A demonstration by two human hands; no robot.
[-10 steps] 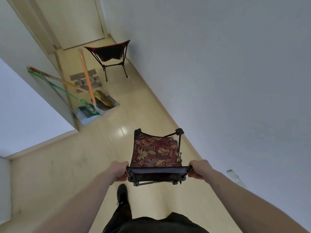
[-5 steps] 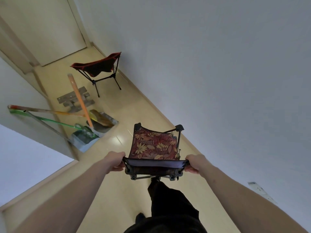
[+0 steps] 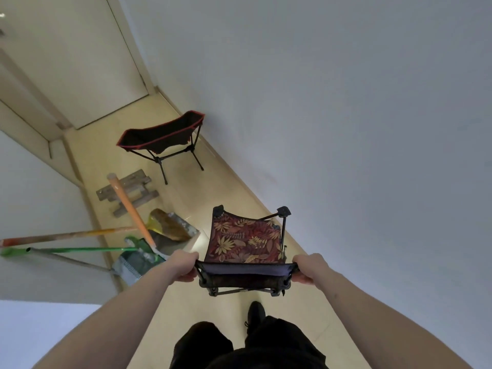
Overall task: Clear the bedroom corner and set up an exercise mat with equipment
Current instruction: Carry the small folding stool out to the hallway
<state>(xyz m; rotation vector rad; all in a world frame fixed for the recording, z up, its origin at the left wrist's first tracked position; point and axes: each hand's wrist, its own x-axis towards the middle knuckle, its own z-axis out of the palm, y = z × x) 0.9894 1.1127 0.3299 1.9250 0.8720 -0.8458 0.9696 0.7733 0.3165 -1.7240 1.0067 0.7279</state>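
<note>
Leaf-print folding chair [image 3: 245, 242] hangs in front of you above the floor, top edge running left to right. Your left hand [image 3: 183, 266] and right hand [image 3: 306, 267] grip its two ends evenly; the black camp chair [image 3: 162, 135] stands far ahead.

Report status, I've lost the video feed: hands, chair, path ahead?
Left hand and right hand grip the floral chair, carried off the floor. Red-trimmed chair stands ahead by the wall. Brooms and dustpans lie left of the path.
</note>
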